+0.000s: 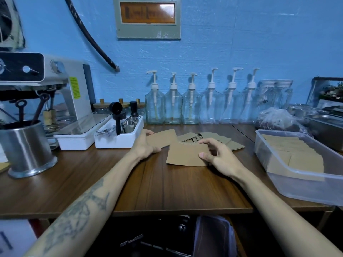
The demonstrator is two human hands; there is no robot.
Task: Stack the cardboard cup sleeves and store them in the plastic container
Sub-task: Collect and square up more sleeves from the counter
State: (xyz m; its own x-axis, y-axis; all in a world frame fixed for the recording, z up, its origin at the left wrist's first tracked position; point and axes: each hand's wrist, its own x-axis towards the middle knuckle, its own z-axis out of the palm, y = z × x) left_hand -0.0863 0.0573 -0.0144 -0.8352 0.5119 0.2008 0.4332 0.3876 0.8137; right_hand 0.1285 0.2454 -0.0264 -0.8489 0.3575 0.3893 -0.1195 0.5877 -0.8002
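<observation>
One head-worn wide-angle view looks forward and down over a wooden table [167,186] toward a blue wall [241,43] — close in. Both forearms reach in from the bottom edge — no second view.

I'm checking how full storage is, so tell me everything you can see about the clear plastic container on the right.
The clear rectangular plastic container sits lidless at the right end of the brown wooden table, running out of frame. Its translucent walls have rounded corners and a raised rim. Inside, rows of flat brown cardboard cup sleeves lie overlapped, filling most of the visible floor. Neither hand touches it; a steel tray stands just behind.
</observation>
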